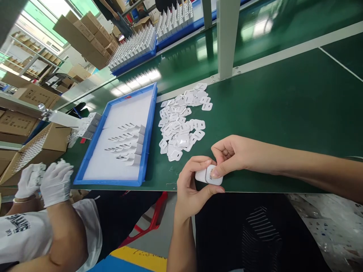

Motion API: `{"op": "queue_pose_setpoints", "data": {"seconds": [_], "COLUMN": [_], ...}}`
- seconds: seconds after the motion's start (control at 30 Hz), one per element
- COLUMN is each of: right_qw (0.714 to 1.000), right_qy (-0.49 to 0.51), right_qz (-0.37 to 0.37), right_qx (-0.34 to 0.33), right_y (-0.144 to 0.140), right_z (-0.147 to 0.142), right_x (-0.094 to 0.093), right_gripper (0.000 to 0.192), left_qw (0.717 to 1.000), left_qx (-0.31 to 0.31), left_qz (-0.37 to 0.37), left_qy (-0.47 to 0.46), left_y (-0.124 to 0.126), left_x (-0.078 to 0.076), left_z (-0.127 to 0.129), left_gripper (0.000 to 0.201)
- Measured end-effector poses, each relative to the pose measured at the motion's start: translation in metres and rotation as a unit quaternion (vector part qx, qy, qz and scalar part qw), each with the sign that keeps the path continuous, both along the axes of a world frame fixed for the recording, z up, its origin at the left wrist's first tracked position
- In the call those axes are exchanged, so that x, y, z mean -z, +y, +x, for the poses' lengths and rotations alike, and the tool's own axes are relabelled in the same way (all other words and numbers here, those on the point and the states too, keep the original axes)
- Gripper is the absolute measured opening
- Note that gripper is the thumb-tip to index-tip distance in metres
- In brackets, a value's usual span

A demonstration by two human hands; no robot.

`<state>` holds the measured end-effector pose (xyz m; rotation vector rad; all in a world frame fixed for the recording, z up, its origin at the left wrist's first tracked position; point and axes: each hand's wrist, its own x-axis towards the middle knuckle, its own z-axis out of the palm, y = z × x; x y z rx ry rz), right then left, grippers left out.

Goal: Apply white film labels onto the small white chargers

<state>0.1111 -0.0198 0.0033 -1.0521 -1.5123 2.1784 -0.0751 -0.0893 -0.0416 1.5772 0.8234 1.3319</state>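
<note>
My left hand (187, 189) is wrapped around a small white plastic housing (200, 176) with rounded corners, its thumb and fingers on opposite sides. My right hand (234, 156) presses its thumb against the end face of that housing, where a flat white cover plate seems to lie; the thumb hides part of it. Both hands are just over the front edge of the green table. Beyond them lies a loose pile of small white cover plates (181, 128), many with dark print and a slot.
Left of the pile, a blue tray (113, 182) holds several white parts (133, 145) in rows. A co-worker's white-gloved hands (56, 181) hold a white piece at far left. Blue trays of pronged white parts (136, 47) stand behind, near a metal post (226, 37). A red stool (154, 217) is below.
</note>
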Motion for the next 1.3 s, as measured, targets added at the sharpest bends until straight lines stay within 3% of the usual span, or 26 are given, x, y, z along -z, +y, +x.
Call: {"op": "queue_pose_setpoints", "data": {"seconds": [0.63,0.87,1.03,1.3], "right_qw": [0.999,0.997,0.989,0.99], "right_qy": [-0.03,0.014,0.083,0.071], "right_qz": [0.026,-0.008,-0.089,-0.085], "right_qx": [0.0,-0.072,-0.08,-0.086], "right_y": [0.001,-0.002,-0.004,-0.004], "right_z": [-0.001,-0.004,-0.007,-0.01], "right_x": [-0.001,0.005,0.008,0.009], "right_gripper": [0.05,0.055,0.073,0.075], "left_qw": [0.999,0.998,0.995,0.99], "left_qx": [0.015,0.003,0.03,0.054], "left_qz": [-0.031,-0.017,-0.013,-0.039], "left_qy": [-0.037,-0.064,-0.097,-0.126], "left_y": [0.0,-0.002,0.0,-0.002], "left_x": [0.0,-0.001,0.001,-0.005], "left_z": [0.0,-0.001,-0.001,0.004], "left_gripper": [0.053,0.049,0.047,0.042]}}
